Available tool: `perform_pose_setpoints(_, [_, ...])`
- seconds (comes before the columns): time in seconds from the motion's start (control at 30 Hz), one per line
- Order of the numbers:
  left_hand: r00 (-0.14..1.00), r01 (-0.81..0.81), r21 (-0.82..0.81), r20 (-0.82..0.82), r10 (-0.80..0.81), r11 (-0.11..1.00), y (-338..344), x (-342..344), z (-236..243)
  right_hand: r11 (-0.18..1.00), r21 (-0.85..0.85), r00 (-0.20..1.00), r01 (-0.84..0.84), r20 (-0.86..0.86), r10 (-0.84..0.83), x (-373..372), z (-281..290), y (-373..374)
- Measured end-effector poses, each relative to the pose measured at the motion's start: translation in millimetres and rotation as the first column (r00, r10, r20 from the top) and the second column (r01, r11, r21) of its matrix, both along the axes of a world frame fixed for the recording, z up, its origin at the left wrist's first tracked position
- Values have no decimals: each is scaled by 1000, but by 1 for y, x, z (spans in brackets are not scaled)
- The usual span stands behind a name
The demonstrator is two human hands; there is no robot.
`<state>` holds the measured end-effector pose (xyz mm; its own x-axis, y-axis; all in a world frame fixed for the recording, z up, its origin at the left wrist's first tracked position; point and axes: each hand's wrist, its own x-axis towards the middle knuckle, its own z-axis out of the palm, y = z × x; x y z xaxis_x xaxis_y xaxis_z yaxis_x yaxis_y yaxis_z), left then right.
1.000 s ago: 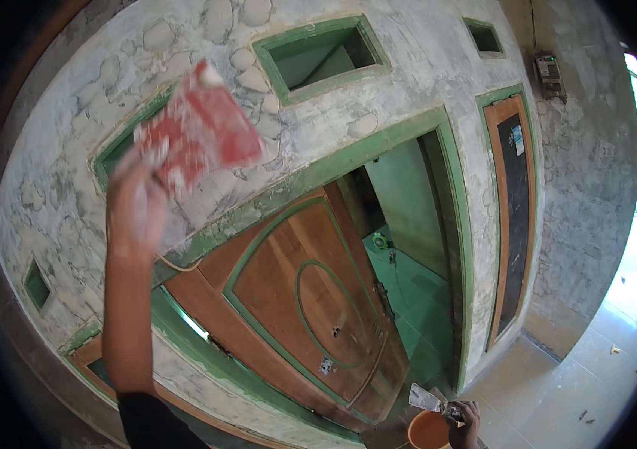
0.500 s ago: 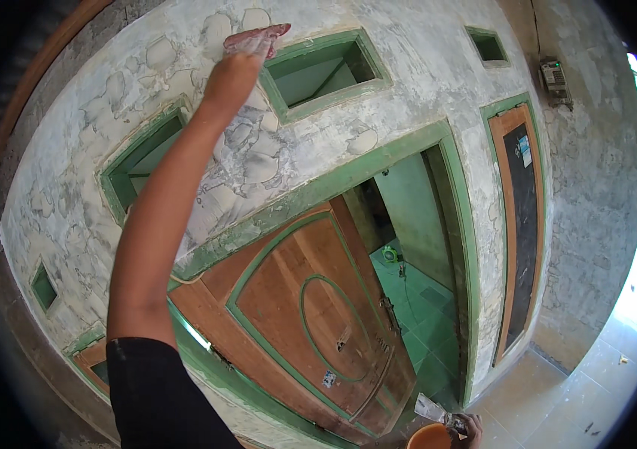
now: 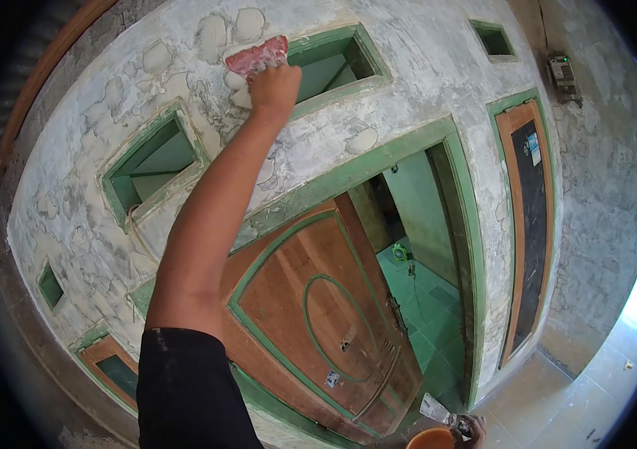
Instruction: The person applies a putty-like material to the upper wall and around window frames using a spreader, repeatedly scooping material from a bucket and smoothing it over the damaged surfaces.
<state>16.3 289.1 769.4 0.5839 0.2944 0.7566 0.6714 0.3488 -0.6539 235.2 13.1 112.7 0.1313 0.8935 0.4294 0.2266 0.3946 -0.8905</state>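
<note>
Step in hand: filler is being spread on the wall, judging by the blade pressed flat against the plaster.
Left hand: raised overhead on a fully extended arm; fingers closed around the lower edge of the red spreader.
Red spreader: flat, wide blade smeared with pale filler; it lies against the wall just left of the upper vent opening, touching the patched plaster beside the green frame.
Right hand: at the lower edge of the view, closed on the handle of a putty knife; the blade points up and left.
Orange tub: just beside the right hand, only the rim visible; contents cannot be told.
Hands, relation: well apart, one overhead, one low.
Wall condition: grey render with many pale filled patches; several patches lie around the second vent opening to the left.
Surroundings: a wooden double door with green trim stands open below; a green tiled floor shows inside; a narrow dark door is to the right.
Next move, judged: the blade needs an even drawn stroke, kept flat and clear of the green frame, with steady pressure at full reach.
</note>
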Motion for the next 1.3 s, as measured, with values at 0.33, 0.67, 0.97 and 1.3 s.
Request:
perform_pose_setpoints(0.33, [989, 20, 133, -150, 0, 991, 0, 13, -49, 999, -34, 995, 22, -93, -25, 13, 14, -1])
perform_pose_setpoints(0.67, [941, 230, 255, -305, -148, 939, -29, 15, 1, 998, -65, 993, 23, -117, -30, 18, 19, 3])
perform_pose_setpoints(0.97, [985, 142, 324, -139, -101, 936, 40, 20, -32, 997, -72, 986, 21, -165, -32, 9, 1, 7])
perform_pose_setpoints(1.3, [806, 539, 100, 229, -546, 837, -29, 36, -67, 971, -230, 930, -70, -366, -20, 26, 30, -3])
